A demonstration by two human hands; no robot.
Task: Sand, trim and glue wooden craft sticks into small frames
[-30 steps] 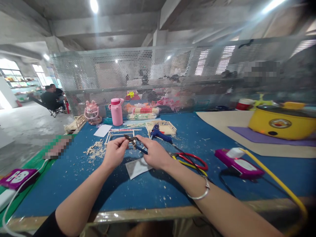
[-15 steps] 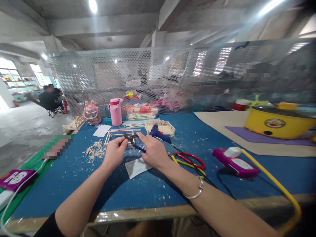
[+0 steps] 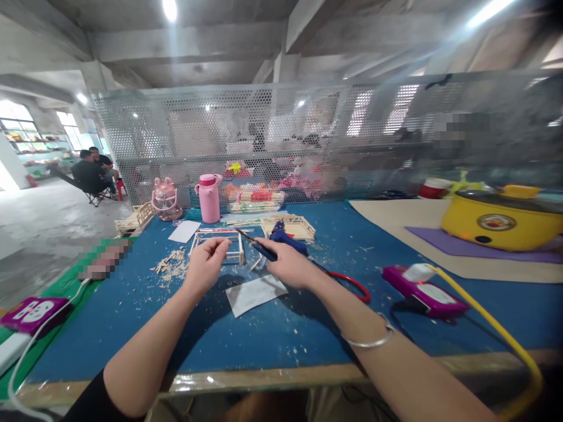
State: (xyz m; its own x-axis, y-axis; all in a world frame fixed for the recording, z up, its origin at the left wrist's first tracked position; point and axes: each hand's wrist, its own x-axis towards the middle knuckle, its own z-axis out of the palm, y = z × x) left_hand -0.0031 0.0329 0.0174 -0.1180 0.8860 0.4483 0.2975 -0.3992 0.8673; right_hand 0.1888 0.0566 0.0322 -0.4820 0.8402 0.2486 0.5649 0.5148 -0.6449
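Note:
My left hand (image 3: 206,262) is closed in a pinch in front of a small frame of wooden sticks (image 3: 241,251). Whatever sits between its fingertips is too small to make out. Blue-handled pliers (image 3: 263,248) are gripped in my right hand (image 3: 288,264), dark jaws pointing up and left, apart from the left hand. Just behind the right hand lies a blue glue gun (image 3: 287,239), partly hidden. A white sheet of paper (image 3: 255,294) lies on the blue table below both hands.
Wood scraps (image 3: 172,264) are heaped left of the frame. A second stick frame (image 3: 303,227), bundled sticks (image 3: 257,202) and a pink flask (image 3: 209,199) stand at the back. Right are a red-handled tool (image 3: 354,285), a purple power strip (image 3: 424,291) and a yellow pot (image 3: 497,220).
The pliers have come away from my left fingertips. My right hand has moved right with them and turned, so it now covers the yellow handle. The left hand stays pinched in nearly the same place.

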